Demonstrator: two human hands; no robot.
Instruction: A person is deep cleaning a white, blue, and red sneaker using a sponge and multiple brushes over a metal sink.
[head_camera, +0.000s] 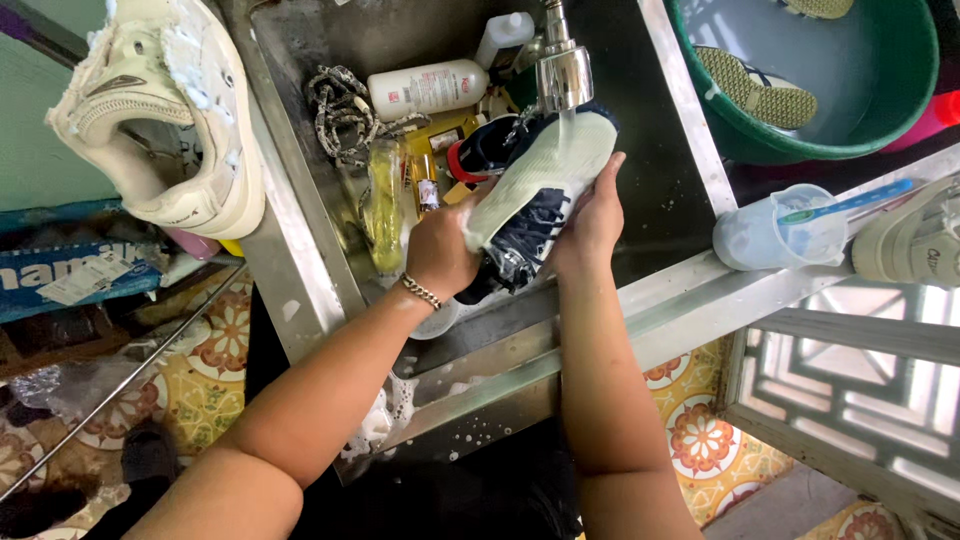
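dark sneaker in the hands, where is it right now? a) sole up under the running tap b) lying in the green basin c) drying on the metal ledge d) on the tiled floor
a: both hands, left hand and right hand, hold the dark sneaker pale sole up, with water from the tap falling on it over the sink.

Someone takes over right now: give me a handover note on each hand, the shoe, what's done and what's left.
Left hand grips the dark sneaker at one end; right hand steadies its other side, sole up.
Sneaker is over the steel sink, water from the tap hitting the pale sole.
Done: a soapy white sneaker sits on the ledge, left.
Left: rinsing looks unfinished; another shoe lies in the green basin.
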